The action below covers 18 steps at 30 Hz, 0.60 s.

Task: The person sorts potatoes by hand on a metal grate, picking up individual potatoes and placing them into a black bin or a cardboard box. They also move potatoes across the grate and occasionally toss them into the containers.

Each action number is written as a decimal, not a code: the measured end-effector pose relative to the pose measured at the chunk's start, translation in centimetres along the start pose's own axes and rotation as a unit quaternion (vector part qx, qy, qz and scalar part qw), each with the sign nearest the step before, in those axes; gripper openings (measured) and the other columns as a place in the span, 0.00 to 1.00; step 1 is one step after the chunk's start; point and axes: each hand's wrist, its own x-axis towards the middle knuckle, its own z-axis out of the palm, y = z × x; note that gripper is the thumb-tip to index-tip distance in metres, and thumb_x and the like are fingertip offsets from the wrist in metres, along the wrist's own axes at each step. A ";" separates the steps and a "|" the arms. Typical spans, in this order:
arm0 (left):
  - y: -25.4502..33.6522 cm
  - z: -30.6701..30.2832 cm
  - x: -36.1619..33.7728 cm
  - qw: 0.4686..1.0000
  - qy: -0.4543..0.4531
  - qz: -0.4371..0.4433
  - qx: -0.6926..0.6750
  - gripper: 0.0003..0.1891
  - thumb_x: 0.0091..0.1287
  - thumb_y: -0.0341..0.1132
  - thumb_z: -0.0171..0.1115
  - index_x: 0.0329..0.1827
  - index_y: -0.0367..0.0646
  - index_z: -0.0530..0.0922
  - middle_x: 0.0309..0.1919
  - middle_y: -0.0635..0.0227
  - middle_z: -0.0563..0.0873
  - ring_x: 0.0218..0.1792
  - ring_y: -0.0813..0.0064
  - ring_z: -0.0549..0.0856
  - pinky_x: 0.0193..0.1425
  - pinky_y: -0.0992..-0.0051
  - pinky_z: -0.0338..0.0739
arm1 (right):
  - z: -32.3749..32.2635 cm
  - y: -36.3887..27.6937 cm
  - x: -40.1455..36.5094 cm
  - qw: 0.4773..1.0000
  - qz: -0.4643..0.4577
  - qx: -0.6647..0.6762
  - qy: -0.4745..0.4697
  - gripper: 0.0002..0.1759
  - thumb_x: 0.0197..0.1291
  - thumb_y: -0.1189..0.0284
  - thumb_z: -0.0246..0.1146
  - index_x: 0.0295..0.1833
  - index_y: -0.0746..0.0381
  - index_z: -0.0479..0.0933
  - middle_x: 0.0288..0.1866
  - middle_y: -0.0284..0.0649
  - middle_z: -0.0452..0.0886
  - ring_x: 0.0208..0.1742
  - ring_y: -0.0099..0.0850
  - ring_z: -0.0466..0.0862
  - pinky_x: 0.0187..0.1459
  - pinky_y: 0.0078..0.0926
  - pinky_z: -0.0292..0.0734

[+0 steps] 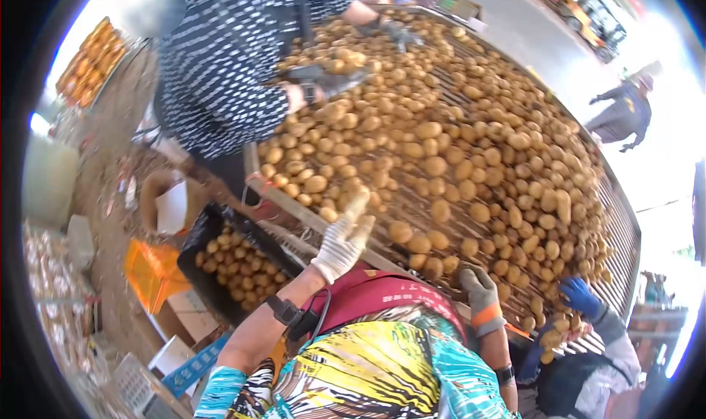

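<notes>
My left hand (344, 241), in a white knit glove, is at the near edge of a slatted sorting table (382, 261). Its fingers are stretched out and apart, pointing at the potatoes (426, 165), with nothing visible in them. To the right, my right hand (482, 298) wears a grey glove with an orange cuff. It is low over the slats beside several potatoes, thumb and fingers slightly apart, and I see nothing held; its palm side is hidden. Brown potatoes cover most of the table, thickest at the far side and right.
A black crate (193, 261) of potatoes stands at left, near an orange basket (153, 272) and a cardboard box (158, 198). A person in a dotted top (220, 66) works at far left; another's blue-gloved hand (581, 295) is at right. A forklift (588, 18) is beyond.
</notes>
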 end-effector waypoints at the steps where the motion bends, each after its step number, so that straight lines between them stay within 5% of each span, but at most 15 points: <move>1: 0.7 0.7 1.2 0.996 -0.058 0.023 0.068 0.28 0.74 0.32 0.64 0.77 0.44 0.69 0.67 0.59 0.82 0.58 0.61 0.87 0.57 0.71 0.82 | -0.6 0.9 0.2 0.999 -0.041 -0.017 0.003 0.15 0.75 0.66 0.62 0.61 0.58 0.82 0.45 0.31 0.85 0.40 0.23 0.84 0.36 0.27 0.84; 2: 1.4 1.0 2.1 0.983 -0.114 0.049 0.137 0.27 0.74 0.30 0.63 0.76 0.44 0.70 0.66 0.52 0.82 0.60 0.54 0.87 0.59 0.66 0.83 | -1.2 1.5 0.1 0.996 -0.081 -0.035 0.005 0.14 0.75 0.66 0.62 0.61 0.58 0.82 0.44 0.31 0.85 0.39 0.23 0.84 0.36 0.26 0.84; 4: 0.0 1.2 3.4 0.973 -0.119 0.042 0.191 0.25 0.73 0.28 0.59 0.74 0.43 0.71 0.63 0.47 0.82 0.61 0.48 0.83 0.62 0.58 0.81 | -0.6 -0.5 -1.7 0.999 0.002 -0.019 0.036 0.13 0.73 0.67 0.64 0.59 0.57 0.82 0.40 0.29 0.82 0.39 0.21 0.82 0.38 0.24 0.83; 5: -1.2 0.9 3.1 0.967 -0.129 0.028 0.217 0.25 0.74 0.30 0.58 0.74 0.44 0.70 0.62 0.47 0.83 0.60 0.48 0.83 0.61 0.59 0.81 | -0.8 -0.3 -1.9 0.999 0.005 -0.003 0.035 0.13 0.73 0.67 0.64 0.59 0.58 0.82 0.41 0.29 0.83 0.38 0.21 0.82 0.38 0.24 0.83; 6: -0.9 0.7 3.2 0.951 -0.166 -0.088 0.244 0.25 0.74 0.31 0.58 0.75 0.44 0.69 0.63 0.47 0.82 0.62 0.49 0.82 0.62 0.59 0.81 | -1.0 -0.2 -2.0 0.999 0.008 0.011 0.033 0.13 0.73 0.67 0.65 0.59 0.58 0.82 0.42 0.29 0.83 0.38 0.21 0.82 0.38 0.24 0.83; 8: -0.5 1.4 3.4 0.945 -0.137 -0.094 0.282 0.26 0.74 0.29 0.57 0.76 0.44 0.68 0.61 0.46 0.83 0.62 0.48 0.83 0.61 0.58 0.81 | -1.2 0.0 -1.7 0.998 0.025 0.016 0.052 0.14 0.72 0.68 0.64 0.59 0.61 0.82 0.44 0.30 0.84 0.40 0.20 0.82 0.40 0.23 0.83; 9: -2.8 1.4 2.7 0.954 -0.103 -0.047 0.276 0.28 0.74 0.32 0.57 0.78 0.48 0.65 0.51 0.48 0.86 0.50 0.46 0.85 0.53 0.54 0.81 | -1.5 0.8 -0.9 0.999 -0.006 -0.020 0.034 0.15 0.72 0.69 0.64 0.59 0.62 0.82 0.46 0.31 0.85 0.42 0.20 0.82 0.40 0.22 0.82; 12: -3.2 1.9 3.1 0.961 -0.032 0.049 0.269 0.29 0.74 0.34 0.57 0.79 0.49 0.65 0.44 0.47 0.88 0.42 0.45 0.87 0.48 0.51 0.81 | 0.2 -0.7 1.4 0.984 -0.116 -0.135 -0.027 0.17 0.70 0.70 0.65 0.61 0.63 0.82 0.49 0.36 0.88 0.47 0.25 0.85 0.47 0.24 0.82; 14: -2.1 1.7 3.0 0.939 -0.108 -0.118 0.303 0.26 0.77 0.30 0.55 0.78 0.46 0.67 0.64 0.44 0.81 0.63 0.48 0.82 0.63 0.59 0.80 | 2.7 -3.3 3.0 0.937 -0.215 -0.262 -0.090 0.20 0.67 0.67 0.66 0.62 0.60 0.82 0.52 0.42 0.88 0.50 0.35 0.87 0.53 0.30 0.82; 15: -1.3 1.7 3.1 0.956 -0.090 -0.078 0.269 0.25 0.78 0.32 0.54 0.78 0.46 0.68 0.65 0.46 0.81 0.64 0.48 0.82 0.65 0.59 0.79 | 4.3 -4.7 3.9 0.902 -0.246 -0.330 -0.126 0.21 0.65 0.67 0.67 0.63 0.59 0.81 0.54 0.45 0.87 0.53 0.40 0.87 0.57 0.33 0.82; 17: -1.1 1.6 3.1 0.955 -0.085 -0.092 0.270 0.25 0.78 0.33 0.54 0.78 0.46 0.68 0.65 0.47 0.81 0.64 0.49 0.82 0.66 0.60 0.79 | 7.8 -5.4 6.2 0.773 -0.448 -0.428 -0.138 0.25 0.62 0.68 0.66 0.66 0.56 0.78 0.59 0.48 0.84 0.58 0.49 0.85 0.60 0.40 0.81; 18: -1.1 1.8 3.2 0.956 -0.078 -0.103 0.264 0.25 0.79 0.34 0.54 0.77 0.46 0.68 0.65 0.47 0.82 0.65 0.50 0.82 0.67 0.60 0.78 | 9.5 -5.5 7.3 0.723 -0.427 -0.514 -0.176 0.27 0.61 0.69 0.66 0.68 0.56 0.76 0.62 0.48 0.82 0.60 0.49 0.85 0.60 0.42 0.81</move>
